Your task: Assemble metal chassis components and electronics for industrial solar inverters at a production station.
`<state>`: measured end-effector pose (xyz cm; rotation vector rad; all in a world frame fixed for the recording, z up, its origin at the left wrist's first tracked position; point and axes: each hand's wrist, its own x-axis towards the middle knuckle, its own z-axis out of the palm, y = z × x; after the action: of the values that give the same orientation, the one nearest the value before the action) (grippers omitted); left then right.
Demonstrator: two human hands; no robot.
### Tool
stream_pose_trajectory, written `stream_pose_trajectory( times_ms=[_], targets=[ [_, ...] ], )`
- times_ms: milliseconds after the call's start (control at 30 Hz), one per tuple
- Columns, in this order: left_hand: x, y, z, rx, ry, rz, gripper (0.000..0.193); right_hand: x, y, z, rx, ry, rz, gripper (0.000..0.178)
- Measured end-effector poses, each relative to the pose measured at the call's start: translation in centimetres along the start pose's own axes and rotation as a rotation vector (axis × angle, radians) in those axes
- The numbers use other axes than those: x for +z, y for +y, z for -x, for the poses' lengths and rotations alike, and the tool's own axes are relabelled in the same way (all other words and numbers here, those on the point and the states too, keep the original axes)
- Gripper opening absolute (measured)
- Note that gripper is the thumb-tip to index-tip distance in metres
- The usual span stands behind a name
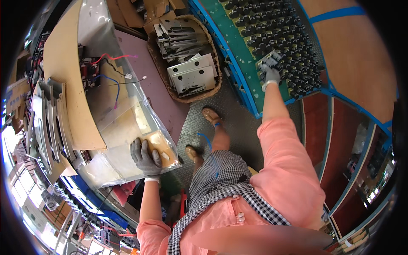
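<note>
My left hand [145,159], in a grey glove, lies flat with its fingers stretched out on a plastic-covered, tan work surface [123,163]. Over at the right, my gloved right hand [270,75] reaches to the front left edge of many black cylindrical parts. Its fingers are closed on a small board with black cylindrical parts [269,60], which sits at a slant to the rows; the fingertips are partly hidden. Rows of similar black parts [293,51] stand upright on a green tabletop [255,87] with a blue edge.
A woven basket [187,100] of flat, punched metal plates [193,74] stands between the two surfaces. Boards with red and blue wires [90,68] lie beyond my left hand. Curved metal strips [51,121] are stacked at the left. My feet stand on textured metal flooring [238,127].
</note>
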<state>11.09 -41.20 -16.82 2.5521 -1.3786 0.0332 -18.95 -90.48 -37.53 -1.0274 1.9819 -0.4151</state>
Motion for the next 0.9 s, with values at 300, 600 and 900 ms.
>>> stream_pose_trajectory(
  times_ms=[300, 600, 900],
  targets=[
    [-1.6, 1.2, -1.0, -0.011, 0.157, 0.223, 0.047, -10.8, 1.5, 22.5, 0.321, -1.006, -0.920, 0.054],
    [-17.3, 3.2, 15.3, -0.337, 0.149, 1.912, 0.114, -4.1, -2.8, 54.0, 0.258, -1.989, -0.171, 0.064],
    [-26.9, -9.9, 45.2, -0.819, 0.559, 1.872, 0.118, 7.5, 9.9, 83.3, 0.527, -2.439, 0.533, 0.076]
  ],
)
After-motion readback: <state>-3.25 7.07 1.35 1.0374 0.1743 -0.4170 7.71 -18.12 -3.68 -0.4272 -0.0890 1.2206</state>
